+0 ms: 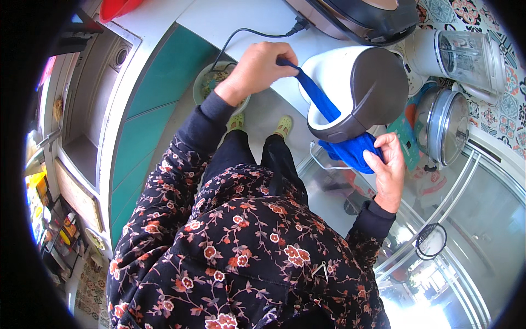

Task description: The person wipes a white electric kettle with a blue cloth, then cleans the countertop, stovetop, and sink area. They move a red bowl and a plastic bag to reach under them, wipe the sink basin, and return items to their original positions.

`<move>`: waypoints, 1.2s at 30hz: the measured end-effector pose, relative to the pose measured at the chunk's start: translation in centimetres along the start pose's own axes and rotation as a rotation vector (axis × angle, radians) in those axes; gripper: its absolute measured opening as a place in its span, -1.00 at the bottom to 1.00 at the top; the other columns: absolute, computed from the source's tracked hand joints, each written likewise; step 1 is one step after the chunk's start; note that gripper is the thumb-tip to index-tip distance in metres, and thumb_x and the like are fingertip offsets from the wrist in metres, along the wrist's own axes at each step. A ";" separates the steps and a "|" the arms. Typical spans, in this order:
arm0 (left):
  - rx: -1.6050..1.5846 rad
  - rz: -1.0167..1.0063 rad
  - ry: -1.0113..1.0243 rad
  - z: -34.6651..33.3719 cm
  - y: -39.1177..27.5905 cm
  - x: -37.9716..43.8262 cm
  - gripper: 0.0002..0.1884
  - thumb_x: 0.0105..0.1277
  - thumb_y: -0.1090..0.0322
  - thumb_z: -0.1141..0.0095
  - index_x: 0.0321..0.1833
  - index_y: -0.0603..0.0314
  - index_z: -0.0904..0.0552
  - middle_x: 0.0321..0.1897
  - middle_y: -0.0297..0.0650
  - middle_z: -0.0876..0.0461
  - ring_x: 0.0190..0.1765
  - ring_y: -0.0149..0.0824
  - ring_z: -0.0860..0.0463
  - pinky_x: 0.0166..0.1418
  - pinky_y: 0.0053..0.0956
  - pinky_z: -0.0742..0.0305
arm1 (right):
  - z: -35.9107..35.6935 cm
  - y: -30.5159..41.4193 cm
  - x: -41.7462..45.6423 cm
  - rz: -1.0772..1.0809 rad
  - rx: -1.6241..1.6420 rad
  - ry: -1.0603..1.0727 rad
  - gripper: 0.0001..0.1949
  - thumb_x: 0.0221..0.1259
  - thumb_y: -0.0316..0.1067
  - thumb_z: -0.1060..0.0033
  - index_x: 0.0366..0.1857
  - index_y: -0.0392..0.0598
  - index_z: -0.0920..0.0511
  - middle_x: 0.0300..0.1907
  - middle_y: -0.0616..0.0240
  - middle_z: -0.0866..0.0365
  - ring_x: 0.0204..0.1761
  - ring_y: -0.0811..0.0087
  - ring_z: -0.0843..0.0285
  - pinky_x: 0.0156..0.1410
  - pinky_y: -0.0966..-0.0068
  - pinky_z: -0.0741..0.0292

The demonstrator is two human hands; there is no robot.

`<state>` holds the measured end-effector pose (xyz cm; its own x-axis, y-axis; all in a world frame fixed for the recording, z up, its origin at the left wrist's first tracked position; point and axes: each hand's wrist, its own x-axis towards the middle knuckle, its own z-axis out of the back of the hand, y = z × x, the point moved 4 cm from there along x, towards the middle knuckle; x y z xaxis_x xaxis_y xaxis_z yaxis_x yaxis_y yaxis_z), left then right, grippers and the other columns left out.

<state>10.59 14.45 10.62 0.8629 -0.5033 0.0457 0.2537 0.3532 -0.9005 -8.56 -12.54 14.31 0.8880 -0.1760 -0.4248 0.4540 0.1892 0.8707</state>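
Note:
My left hand (265, 68) pinches one end of a blue cloth (318, 96) between thumb and fingers. From there the cloth runs as a twisted strip through the opening of a white countertop appliance (335, 72) with a dark grey top (380, 84). The rest of it emerges bunched up below the grey rim, where my right hand (388, 168) grips it with thumb and fingers. The appliance stands at the counter's edge, and its exact kind cannot be told.
Behind the appliance are a rice cooker (361, 18) with a black cord (242, 31), a blender (464, 55) and a glass-lidded pot (446, 125). A waste bucket (201, 84) stands on the floor. A sink (88, 107) lies left; a glass-doored cabinet (472, 218) is at right.

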 end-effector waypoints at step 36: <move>-0.010 -0.083 -0.030 -0.9 -2.4 0.3 -0.86 0.15 0.46 -0.33 -0.23 0.26 -0.69 -0.35 -0.19 -0.71 -0.27 -0.32 -0.70 -0.08 -0.55 -0.59 | -0.5 2.3 -1.1 0.072 0.099 -0.118 -0.76 0.12 -0.50 -0.26 -0.26 -0.01 -0.36 -0.32 0.52 -0.31 -0.29 0.73 -0.27 -0.15 0.74 -0.24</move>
<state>9.83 12.77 12.43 0.8520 -0.5063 0.1335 0.3208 0.3034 -0.8973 -8.50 -11.44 16.63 0.9005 -0.2789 -0.3335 0.3751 0.1108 0.9203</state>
